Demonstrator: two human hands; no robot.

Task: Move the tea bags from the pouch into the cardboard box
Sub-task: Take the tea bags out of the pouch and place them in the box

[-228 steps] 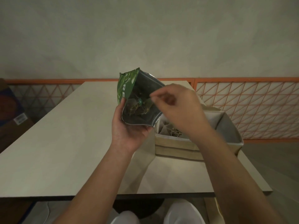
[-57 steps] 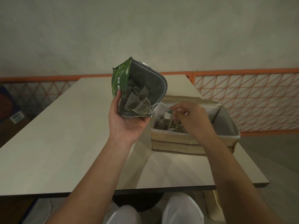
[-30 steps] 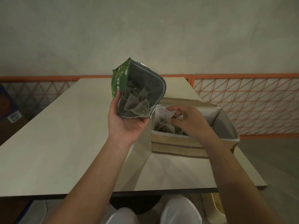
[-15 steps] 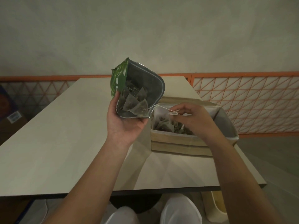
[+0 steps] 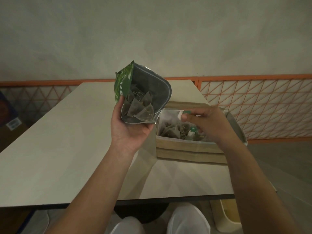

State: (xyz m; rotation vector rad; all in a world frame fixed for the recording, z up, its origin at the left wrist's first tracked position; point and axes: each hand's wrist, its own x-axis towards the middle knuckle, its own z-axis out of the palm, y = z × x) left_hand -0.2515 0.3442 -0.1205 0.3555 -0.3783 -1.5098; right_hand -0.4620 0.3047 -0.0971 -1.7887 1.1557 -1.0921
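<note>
My left hand [image 5: 128,127] grips the green pouch [image 5: 143,93] from below, mouth open toward me, above the table. Several pyramid tea bags lie inside it; the front tea bag [image 5: 146,114] sits at the lip. My right hand [image 5: 206,122] pinches that bag's tag [image 5: 184,113] over the cardboard box [image 5: 190,150], and the thin string runs taut from the tag back to the pouch. Several tea bags [image 5: 179,131] lie in the box on its white lining.
The box stands near the right edge of a pale table [image 5: 67,149]. An orange lattice railing [image 5: 256,105] runs behind and to the right. A cardboard carton [image 5: 10,122] sits on the floor at left. My knees [image 5: 185,220] show under the near edge.
My right hand has lifted from the box's contents and drawn a tag and string out of the pouch to the right. The pouch and left hand have held still.
</note>
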